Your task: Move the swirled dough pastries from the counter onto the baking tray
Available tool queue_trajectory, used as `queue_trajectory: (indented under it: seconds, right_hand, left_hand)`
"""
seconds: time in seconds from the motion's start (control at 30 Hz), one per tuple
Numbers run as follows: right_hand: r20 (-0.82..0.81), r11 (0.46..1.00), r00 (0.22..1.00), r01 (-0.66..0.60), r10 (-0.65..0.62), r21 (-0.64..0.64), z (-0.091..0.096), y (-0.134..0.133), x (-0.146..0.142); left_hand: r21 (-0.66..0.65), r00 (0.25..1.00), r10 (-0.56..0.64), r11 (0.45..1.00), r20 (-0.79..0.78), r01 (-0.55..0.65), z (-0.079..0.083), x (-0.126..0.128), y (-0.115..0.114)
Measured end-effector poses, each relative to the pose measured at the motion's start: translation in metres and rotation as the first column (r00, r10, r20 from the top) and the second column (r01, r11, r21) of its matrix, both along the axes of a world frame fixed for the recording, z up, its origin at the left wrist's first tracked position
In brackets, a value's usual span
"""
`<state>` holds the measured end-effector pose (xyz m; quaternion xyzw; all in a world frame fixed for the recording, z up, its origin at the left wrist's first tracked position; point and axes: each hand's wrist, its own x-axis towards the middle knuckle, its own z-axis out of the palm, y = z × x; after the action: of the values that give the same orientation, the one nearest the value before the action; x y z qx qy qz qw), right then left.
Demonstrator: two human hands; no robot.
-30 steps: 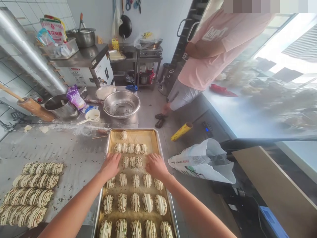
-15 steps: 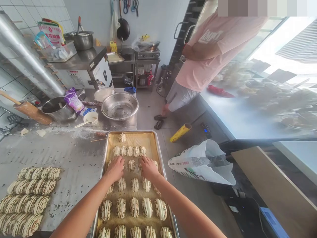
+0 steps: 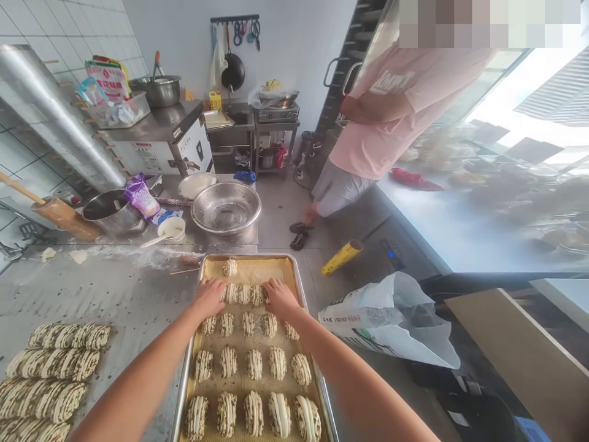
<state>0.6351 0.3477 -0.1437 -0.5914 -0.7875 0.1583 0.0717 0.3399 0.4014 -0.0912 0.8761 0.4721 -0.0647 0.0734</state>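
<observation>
A metal baking tray lined with paper holds rows of spiral dough rolls flecked with green. My left hand rests on the left end of a far row of rolls. My right hand rests on the right end of that row, and the fingers of both hands partly hide the rolls beneath. A single roll sits beyond them near the tray's far rim. Long streaked dough logs lie on the floured steel table to the left of the tray.
Beyond the tray stand a steel colander and a steel pot. A rolling pin lies at far left. To the right are a white sack and a yellow roll. A person in a pink T-shirt stands at the right.
Both hands have moved toward the tray's far end and closer together, from a nearer row onto the far row. The view has tilted, so the tray sits lower in the picture.
</observation>
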Motion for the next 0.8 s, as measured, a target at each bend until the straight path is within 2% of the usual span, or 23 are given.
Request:
queue_trajectory:
  seconds: [0.13, 0.3, 0.43, 0.63, 0.7, 0.8]
  right_hand:
    - [0.091, 0.999, 0.995, 0.038, -0.039, 0.010, 0.002, -0.008, 0.026]
    - [0.095, 1.000, 0.995, 0.018, -0.020, 0.018, 0.019, -0.015, 0.047]
    - [0.014, 0.999, 0.999, 0.033, -0.034, 0.038, 0.026, -0.011, 0.025]
    - [-0.064, 0.997, 0.995, -0.072, 0.071, -0.010, 0.016, 0.006, -0.024]
    - [-0.056, 0.997, 0.995, -0.078, 0.077, -0.019, 0.013, 0.010, -0.026]
    - [-0.027, 0.999, 0.999, -0.039, 0.038, -0.019, 0.011, 0.011, -0.013]
  left_hand:
    - [0.044, 0.999, 0.006, 0.999, -0.034, -0.005, 0.009, -0.017, -0.002]
    - [0.063, 0.999, 0.016, 0.998, -0.037, -0.013, 0.009, -0.028, -0.008]
    - [0.073, 0.999, 0.032, 0.997, 0.001, -0.032, 0.011, -0.012, -0.015]
    - [-0.008, 0.995, -0.084, 0.996, 0.060, 0.085, 0.005, 0.032, -0.012]
    - [-0.033, 0.995, -0.076, 0.996, 0.059, 0.078, 0.002, 0.039, -0.009]
    - [-0.036, 0.996, -0.054, 0.998, 0.069, 0.056, 0.001, 0.044, -0.011]
